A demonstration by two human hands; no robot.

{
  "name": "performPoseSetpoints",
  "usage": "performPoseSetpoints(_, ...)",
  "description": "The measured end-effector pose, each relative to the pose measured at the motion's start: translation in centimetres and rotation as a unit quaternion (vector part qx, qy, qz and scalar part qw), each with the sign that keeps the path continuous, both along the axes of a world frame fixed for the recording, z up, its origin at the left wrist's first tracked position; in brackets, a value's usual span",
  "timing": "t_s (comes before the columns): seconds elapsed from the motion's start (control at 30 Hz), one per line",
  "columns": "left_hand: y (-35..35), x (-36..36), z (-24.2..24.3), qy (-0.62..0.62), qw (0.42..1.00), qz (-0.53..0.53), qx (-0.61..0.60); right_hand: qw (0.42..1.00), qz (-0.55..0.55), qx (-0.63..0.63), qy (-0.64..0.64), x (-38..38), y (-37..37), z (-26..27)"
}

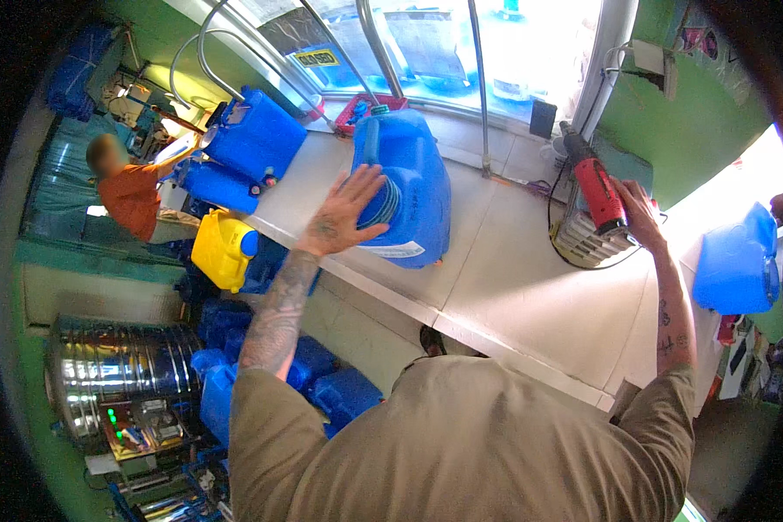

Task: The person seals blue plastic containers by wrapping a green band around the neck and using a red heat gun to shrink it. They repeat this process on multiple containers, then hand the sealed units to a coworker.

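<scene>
A large blue plastic water jug point(424, 189) stands on the white tiled counter point(470, 261) in front of me. My left hand point(344, 215) lies with fingers spread against the jug's side, by its ringed round cap or neck. At the right my right hand point(641, 212) is at the rear end of a red and black heat gun point(597, 186); whether the fingers close around it is partly hidden. The heat gun is over a slatted grey crate or box point(577, 238), its nozzle towards the window, and a black cord loops beside it.
Blue jugs point(261, 137) and a yellow jug point(220, 251) stand at the left, near a person in an orange shirt point(130, 196). A red basket point(346, 117) and metal pipes point(479, 85) are by the window. Another blue container point(734, 261) is at far right.
</scene>
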State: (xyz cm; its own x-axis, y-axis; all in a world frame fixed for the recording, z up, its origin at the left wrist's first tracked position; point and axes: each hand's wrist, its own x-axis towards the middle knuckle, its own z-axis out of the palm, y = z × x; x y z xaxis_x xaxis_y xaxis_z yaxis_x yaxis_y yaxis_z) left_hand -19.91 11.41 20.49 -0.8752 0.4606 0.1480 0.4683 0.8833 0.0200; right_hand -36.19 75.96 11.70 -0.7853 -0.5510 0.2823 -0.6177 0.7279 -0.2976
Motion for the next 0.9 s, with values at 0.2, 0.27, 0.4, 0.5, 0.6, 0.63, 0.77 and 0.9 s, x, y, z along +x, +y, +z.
performPoseSetpoints(0.2, -8.2, 1.4, 7.0, 0.042, 0.935, 0.341, -0.088, 1.000, 0.005, -0.010, 0.010, 0.1, 0.6, -0.1)
performPoseSetpoints(0.27, -4.1, 0.1, 6.3, 0.124, 0.960, 0.250, 0.030, 1.000, 0.001, -0.012, 0.005, 0.1, 0.6, -0.2)
performPoseSetpoints(0.4, 6.9, -1.0, 0.0, 0.016, 0.990, 0.136, 0.038, 1.000, -0.001, 0.001, -0.001, 0.1, 0.5, 0.0)
performPoseSetpoints(0.5, 3.5, 0.3, -0.6, 0.076, 0.997, 0.024, -0.016, 1.000, 0.006, 0.000, 0.011, 0.1, 0.6, 0.1)
performPoseSetpoints(0.6, -6.7, 3.1, 1.7, 0.050, 0.989, 0.137, 0.040, 0.999, 0.021, -0.016, 0.024, 0.1, 0.9, -0.1)
performPoseSetpoints(0.63, -9.0, 3.5, 2.1, 0.050, 0.965, 0.258, 0.029, 0.999, 0.018, -0.021, 0.029, 0.2, 0.9, -0.2)
performPoseSetpoints(0.77, -6.1, 4.6, -0.2, 0.016, 0.852, 0.362, 0.377, 0.999, 0.007, 0.028, -0.014, 0.6, 1.1, 1.2)
performPoseSetpoints(0.9, 4.6, 3.6, -4.6, 0.082, 0.918, 0.258, 0.290, 0.984, -0.169, 0.058, 0.027, 1.8, -0.8, 6.1)
